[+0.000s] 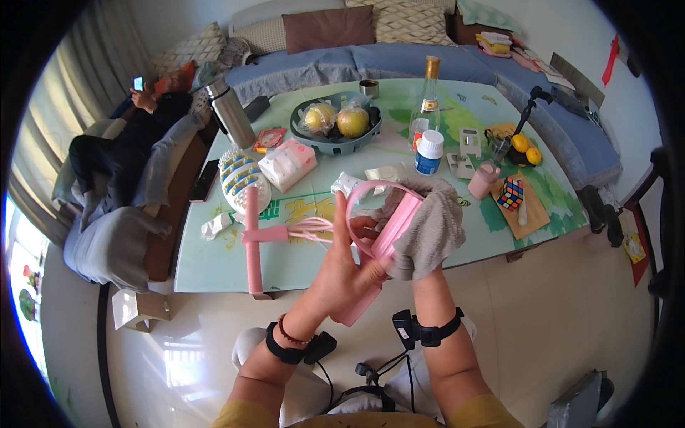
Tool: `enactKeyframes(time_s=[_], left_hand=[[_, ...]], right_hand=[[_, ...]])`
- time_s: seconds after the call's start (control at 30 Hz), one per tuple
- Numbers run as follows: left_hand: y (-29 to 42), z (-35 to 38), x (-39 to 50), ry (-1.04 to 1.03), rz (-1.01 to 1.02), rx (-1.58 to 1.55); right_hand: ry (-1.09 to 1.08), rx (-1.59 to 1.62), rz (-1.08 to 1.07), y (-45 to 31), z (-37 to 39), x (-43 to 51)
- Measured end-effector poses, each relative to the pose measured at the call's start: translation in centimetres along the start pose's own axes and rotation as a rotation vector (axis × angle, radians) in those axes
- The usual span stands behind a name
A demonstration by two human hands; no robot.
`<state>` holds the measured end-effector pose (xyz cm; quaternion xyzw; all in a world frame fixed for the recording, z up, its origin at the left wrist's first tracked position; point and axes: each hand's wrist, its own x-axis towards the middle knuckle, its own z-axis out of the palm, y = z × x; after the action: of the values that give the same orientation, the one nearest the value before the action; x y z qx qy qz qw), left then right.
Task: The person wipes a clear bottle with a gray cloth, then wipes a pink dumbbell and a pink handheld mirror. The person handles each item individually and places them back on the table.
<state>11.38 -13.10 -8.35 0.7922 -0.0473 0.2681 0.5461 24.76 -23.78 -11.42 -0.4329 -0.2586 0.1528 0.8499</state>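
My left hand (348,267) grips a pink plastic item (397,227) that has a ring-shaped band and a long ribbed bar. A grey towel cloth (433,230) lies against the item's right side. Under that cloth my right hand (428,275) is mostly hidden, with only the wrist end showing; it holds the cloth to the pink item. On the table to the left lies a pink cross-shaped piece (253,241), beside a bundle of pink cord (310,229). The lower end of the held item hangs past the table's near edge.
The glass-topped table (214,273) bears a steel flask (231,115), a fruit basket (334,142), a glass bottle (425,115), a white-and-blue jar (429,153), a tissue pack (289,165) and a puzzle cube (510,194). A person (128,144) lies on the sofa at left.
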Motion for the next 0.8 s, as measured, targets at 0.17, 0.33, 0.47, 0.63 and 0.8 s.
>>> enactKeyframes(time_s=[0.17, 0.33, 0.47, 0.63, 0.8], left_hand=[[-0.7, 0.0, -0.1, -0.003, 0.231, 0.347], [-2.5, -1.2, 0.3, -0.011, 0.122, 0.029], [-3.3, -1.8, 0.1, -0.046, 0.089, -0.054], [-3.6, -2.4, -0.1, -0.023, 0.067, -0.098], [-3.2, -4.1, 0.0, 0.087, 0.029, -0.337]], right_hand=[[0.248, -0.525, -0.242, 1.0, 0.9, -1.2], [0.21, -0.497, -0.364, 2.0, 0.8, -0.1], [0.089, -0.205, -0.112, 2.7, 0.2, 0.1], [0.489, 0.564, 0.27, 2.0, 0.3, 0.3], [0.441, 0.69, 0.173, -0.9, 1.0, 1.8]])
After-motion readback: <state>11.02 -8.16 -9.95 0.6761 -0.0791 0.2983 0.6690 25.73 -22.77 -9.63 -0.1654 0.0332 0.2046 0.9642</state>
